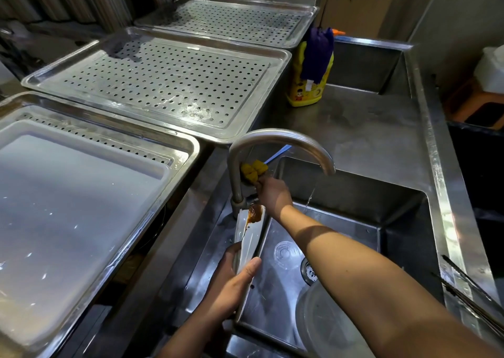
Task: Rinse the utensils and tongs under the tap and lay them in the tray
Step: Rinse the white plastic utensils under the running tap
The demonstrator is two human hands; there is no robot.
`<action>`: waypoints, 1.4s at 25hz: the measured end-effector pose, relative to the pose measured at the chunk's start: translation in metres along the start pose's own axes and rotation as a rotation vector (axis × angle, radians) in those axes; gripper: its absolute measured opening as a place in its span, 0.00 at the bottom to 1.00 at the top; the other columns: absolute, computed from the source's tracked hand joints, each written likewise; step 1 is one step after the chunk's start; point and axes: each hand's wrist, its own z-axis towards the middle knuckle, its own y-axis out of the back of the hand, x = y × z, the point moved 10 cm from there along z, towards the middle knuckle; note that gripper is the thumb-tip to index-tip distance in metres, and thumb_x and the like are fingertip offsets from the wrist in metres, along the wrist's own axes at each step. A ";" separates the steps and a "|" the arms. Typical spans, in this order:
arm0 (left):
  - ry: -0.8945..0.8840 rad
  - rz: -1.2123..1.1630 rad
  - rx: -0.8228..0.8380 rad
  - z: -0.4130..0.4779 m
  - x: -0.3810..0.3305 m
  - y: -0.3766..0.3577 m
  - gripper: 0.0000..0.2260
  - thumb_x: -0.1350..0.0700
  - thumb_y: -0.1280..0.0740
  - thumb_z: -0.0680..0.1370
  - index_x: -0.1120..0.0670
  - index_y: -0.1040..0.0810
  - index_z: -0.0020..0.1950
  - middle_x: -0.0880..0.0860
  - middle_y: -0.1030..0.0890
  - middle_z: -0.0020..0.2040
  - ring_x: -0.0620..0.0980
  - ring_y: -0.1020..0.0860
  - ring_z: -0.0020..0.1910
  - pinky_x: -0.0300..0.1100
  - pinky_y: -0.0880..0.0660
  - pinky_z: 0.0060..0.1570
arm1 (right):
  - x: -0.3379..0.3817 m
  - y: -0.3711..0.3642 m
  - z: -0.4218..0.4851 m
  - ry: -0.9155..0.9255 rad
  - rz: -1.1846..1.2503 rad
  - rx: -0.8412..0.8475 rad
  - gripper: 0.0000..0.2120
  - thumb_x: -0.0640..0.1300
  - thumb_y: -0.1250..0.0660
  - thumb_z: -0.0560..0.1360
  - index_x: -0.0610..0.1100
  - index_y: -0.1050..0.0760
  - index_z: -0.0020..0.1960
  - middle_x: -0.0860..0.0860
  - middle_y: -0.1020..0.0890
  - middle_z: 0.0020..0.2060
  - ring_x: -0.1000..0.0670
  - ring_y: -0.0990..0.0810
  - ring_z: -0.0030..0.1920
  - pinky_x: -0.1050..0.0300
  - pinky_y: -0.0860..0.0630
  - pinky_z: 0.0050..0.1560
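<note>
My left hand [231, 284] grips the lower end of a long white utensil [249, 237], held upright over the sink's left edge. Its upper tip is smeared with brown sauce. My right hand [272, 194] reaches across to the base of the tap [272, 139], and its fingers close on a yellow sponge [253, 170] beside the tap pipe. A thin stream of water [311, 197] falls from the spout into the sink [403, 237]. Metal tongs [469, 286] lie on the sink's right rim. An empty perforated steel tray [163, 85] sits behind the tap.
A near tray [174, 150] on the left holds a white plastic board. A second perforated tray [231, 17] lies farther back. A yellow soap bottle [300, 90] draped with a purple cloth stands on the counter. A clear lid [327, 325] rests in the basin by the drain [308, 272].
</note>
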 end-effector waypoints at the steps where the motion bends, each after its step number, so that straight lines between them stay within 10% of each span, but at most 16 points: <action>1: 0.001 0.004 0.002 0.000 -0.001 0.000 0.25 0.37 0.32 0.70 0.40 0.31 0.66 0.47 0.19 0.54 0.42 0.20 0.47 0.28 0.27 0.35 | 0.000 0.000 -0.001 0.005 0.005 -0.010 0.16 0.46 0.43 0.83 0.41 0.20 0.58 0.37 0.16 0.54 0.35 0.18 0.53 0.47 0.22 0.55; 17: -0.024 -0.005 -0.001 -0.003 -0.005 0.000 0.22 0.40 0.31 0.72 0.40 0.30 0.64 0.43 0.20 0.54 0.42 0.19 0.49 0.27 0.27 0.34 | -0.007 0.003 -0.017 -0.013 0.260 -0.004 0.15 0.47 0.39 0.82 0.46 0.25 0.67 0.42 0.17 0.60 0.41 0.19 0.58 0.50 0.23 0.59; 26: 0.017 -0.062 0.082 -0.010 0.017 -0.017 0.19 0.44 0.28 0.73 0.42 0.25 0.62 0.46 0.15 0.53 0.42 0.17 0.50 0.31 0.23 0.43 | -0.136 -0.001 -0.113 -0.577 1.623 -0.287 0.07 0.36 0.41 0.83 0.34 0.25 0.54 0.39 0.16 0.41 0.44 0.15 0.37 0.54 0.15 0.37; 35: 0.009 0.000 0.121 -0.009 0.027 -0.067 0.12 0.46 0.32 0.75 0.54 0.17 0.47 0.42 0.16 0.37 0.37 0.22 0.36 0.33 0.24 0.39 | -0.060 0.014 -0.166 -0.272 1.199 -0.067 0.12 0.48 0.38 0.82 0.43 0.19 0.49 0.42 0.13 0.43 0.45 0.15 0.41 0.54 0.19 0.41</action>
